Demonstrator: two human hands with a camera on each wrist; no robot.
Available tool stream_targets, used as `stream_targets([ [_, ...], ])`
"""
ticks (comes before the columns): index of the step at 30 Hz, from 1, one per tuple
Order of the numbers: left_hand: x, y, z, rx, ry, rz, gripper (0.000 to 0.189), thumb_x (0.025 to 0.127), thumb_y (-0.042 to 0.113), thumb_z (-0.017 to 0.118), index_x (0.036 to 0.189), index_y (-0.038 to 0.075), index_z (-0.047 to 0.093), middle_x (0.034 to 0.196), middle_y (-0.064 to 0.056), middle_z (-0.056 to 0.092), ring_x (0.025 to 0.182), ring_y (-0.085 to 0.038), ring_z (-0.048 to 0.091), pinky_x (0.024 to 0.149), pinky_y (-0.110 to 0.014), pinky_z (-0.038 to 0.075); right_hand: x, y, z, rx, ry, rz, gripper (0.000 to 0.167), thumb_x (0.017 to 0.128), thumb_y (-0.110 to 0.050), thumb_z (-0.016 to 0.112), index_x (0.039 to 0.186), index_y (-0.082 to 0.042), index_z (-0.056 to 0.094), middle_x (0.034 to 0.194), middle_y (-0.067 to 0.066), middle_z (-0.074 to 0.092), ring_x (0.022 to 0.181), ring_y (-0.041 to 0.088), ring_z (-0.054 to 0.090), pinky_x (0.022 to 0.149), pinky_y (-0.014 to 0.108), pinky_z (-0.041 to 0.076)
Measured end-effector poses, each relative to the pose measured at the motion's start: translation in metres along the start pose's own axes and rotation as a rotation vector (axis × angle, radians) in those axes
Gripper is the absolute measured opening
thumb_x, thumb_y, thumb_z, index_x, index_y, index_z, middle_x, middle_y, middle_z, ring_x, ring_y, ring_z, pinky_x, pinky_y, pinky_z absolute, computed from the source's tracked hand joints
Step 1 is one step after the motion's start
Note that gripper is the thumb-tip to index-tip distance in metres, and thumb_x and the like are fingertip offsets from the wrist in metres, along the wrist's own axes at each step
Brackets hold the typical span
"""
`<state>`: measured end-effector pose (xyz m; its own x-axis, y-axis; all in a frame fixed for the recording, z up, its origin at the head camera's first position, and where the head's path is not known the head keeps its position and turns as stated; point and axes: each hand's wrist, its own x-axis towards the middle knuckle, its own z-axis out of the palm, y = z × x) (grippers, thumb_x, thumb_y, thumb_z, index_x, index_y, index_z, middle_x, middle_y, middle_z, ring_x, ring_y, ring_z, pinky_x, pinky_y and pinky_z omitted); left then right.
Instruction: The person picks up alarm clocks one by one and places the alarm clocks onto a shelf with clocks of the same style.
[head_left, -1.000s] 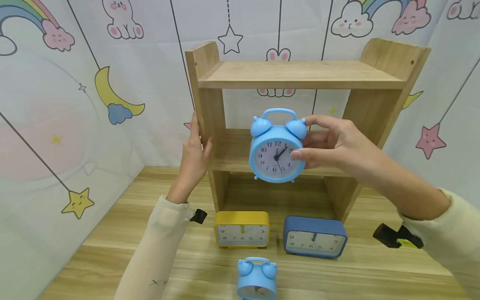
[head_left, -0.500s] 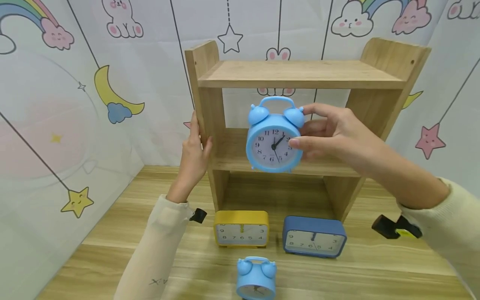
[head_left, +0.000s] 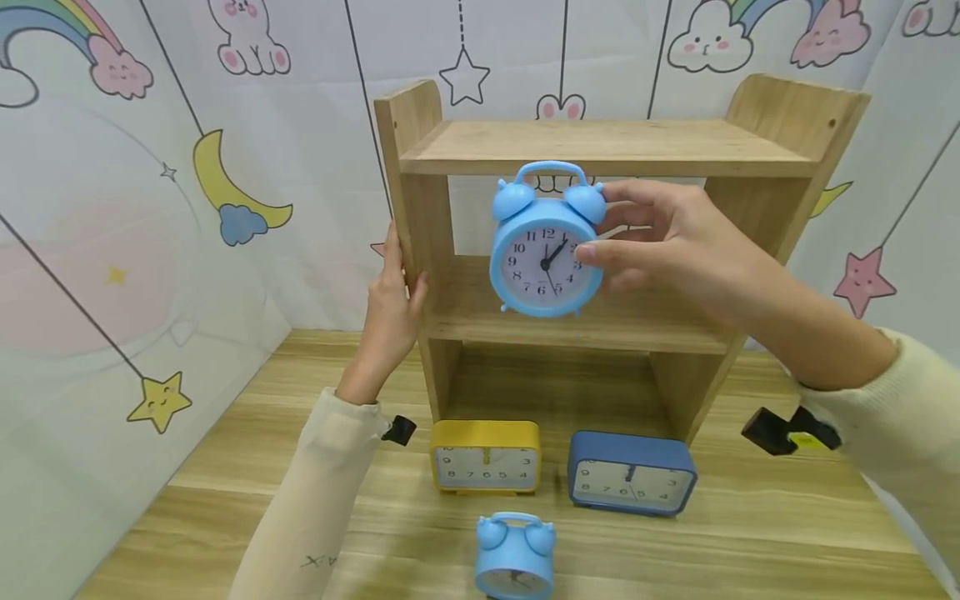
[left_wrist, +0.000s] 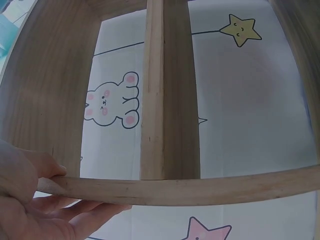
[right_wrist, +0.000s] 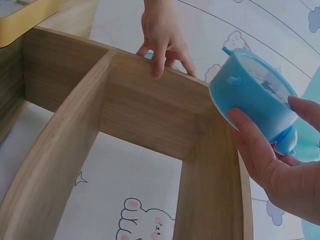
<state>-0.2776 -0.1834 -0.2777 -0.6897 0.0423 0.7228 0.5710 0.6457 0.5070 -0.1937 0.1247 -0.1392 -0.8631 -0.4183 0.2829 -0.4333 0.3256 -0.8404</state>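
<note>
My right hand [head_left: 667, 229] holds a light blue twin-bell alarm clock [head_left: 542, 271] upright by its right side, thumb over the dial. The clock is in front of the wooden shelf unit [head_left: 600, 143], overlapping its middle opening in the head view. In the right wrist view the clock [right_wrist: 250, 95] is seen from its side, with fingers [right_wrist: 247, 130] against its back. My left hand [head_left: 393, 308] grips the unit's left side panel. Seen from the left wrist, the thumb [left_wrist: 47, 165] lies on one face of that panel [left_wrist: 200, 192] and the fingers on the other.
On the wooden table [head_left: 247, 467], before the unit, stand a yellow rectangular clock [head_left: 486, 432] and a dark blue one [head_left: 633, 448]. A second light blue twin-bell clock [head_left: 514, 554] stands nearer. A cartoon-printed backdrop [head_left: 315, 150] hangs behind the unit.
My right hand has raised the light blue alarm clock from the level of the middle board to just under the top board. The left hand stays on the side panel.
</note>
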Motion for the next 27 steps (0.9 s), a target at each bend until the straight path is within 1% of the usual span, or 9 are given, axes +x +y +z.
stream_targets([
  [3,0.0,0.0,0.0,-0.003,0.002,-0.001,0.075,0.101,0.0,0.054,0.16,0.01,0.009,0.13,-0.029,0.056,0.093,-0.043,0.067,0.07,-0.047,0.059,0.004,-0.002,0.0,0.009,0.011,0.001,0.055,0.091,-0.018,0.076,0.14,-0.008,0.053,0.117,0.015,0.065,0.103,0.024,0.067,0.077,0.038,0.061],
  [9,-0.001,0.001,0.0,0.002,-0.007,-0.003,0.076,0.101,0.0,0.055,0.159,0.008,0.008,0.128,-0.029,0.057,0.09,-0.04,0.067,0.069,-0.045,0.059,0.014,-0.006,0.0,0.03,0.025,-0.049,0.048,0.091,-0.015,0.076,0.135,-0.007,0.059,0.111,0.014,0.069,0.102,0.025,0.067,0.076,0.039,0.061],
  [15,0.0,0.0,-0.001,-0.012,-0.006,-0.014,0.076,0.101,0.0,0.055,0.16,0.009,0.008,0.136,-0.027,0.054,0.098,-0.041,0.067,0.074,-0.046,0.06,0.024,-0.015,0.0,0.042,0.016,-0.094,0.046,0.091,-0.015,0.075,0.133,-0.007,0.061,0.113,0.015,0.068,0.105,0.026,0.067,0.077,0.041,0.06],
  [19,0.001,0.0,-0.001,-0.024,-0.004,-0.017,0.076,0.1,-0.001,0.054,0.16,0.01,0.008,0.139,-0.026,0.052,0.104,-0.042,0.066,0.077,-0.047,0.06,0.028,-0.021,-0.001,0.035,0.016,-0.109,0.049,0.091,-0.015,0.075,0.137,-0.009,0.059,0.116,0.014,0.069,0.107,0.027,0.066,0.077,0.041,0.06],
  [27,0.0,0.001,-0.001,-0.027,-0.009,-0.022,0.076,0.101,-0.001,0.054,0.16,0.007,0.008,0.138,-0.028,0.052,0.105,-0.042,0.065,0.078,-0.047,0.06,0.039,-0.032,-0.005,0.053,0.052,-0.087,0.061,0.089,-0.015,0.077,0.144,-0.007,0.052,0.121,0.014,0.067,0.111,0.027,0.064,0.076,0.038,0.06],
])
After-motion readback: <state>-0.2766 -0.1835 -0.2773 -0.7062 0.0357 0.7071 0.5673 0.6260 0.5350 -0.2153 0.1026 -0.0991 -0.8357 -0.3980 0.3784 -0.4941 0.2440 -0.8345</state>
